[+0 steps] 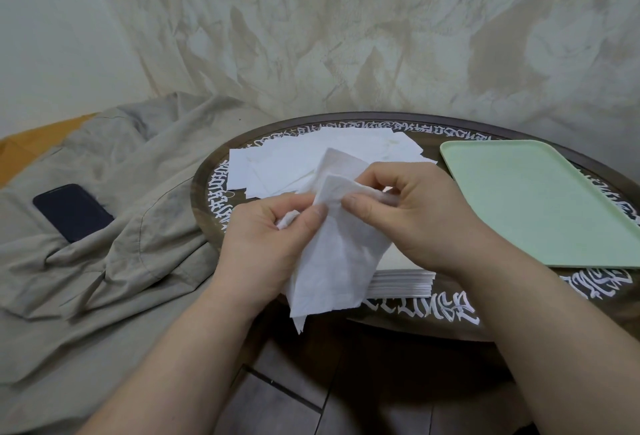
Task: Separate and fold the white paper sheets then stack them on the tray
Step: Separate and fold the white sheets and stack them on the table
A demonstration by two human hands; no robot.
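Observation:
A soft white paper sheet [337,261] hangs between both hands above the near edge of the round table. My left hand [266,244] pinches its upper left part, with a bunched bit of paper inside the curled fingers. My right hand [408,216] pinches the upper edge beside it, thumb on top; the plies look partly peeled apart there. Behind the hands lies a loose spread of white sheets [298,164]. A neat pile of sheets [401,282] sits under my right wrist. The pale green tray [540,202] lies at the right and holds nothing.
The dark round table [450,310] has white lettering round its rim. Left of it a grey cloth [114,226] is rumpled over a bed, with a dark phone [72,212] on it. A draped sheet hangs behind. Dark floor tiles lie below.

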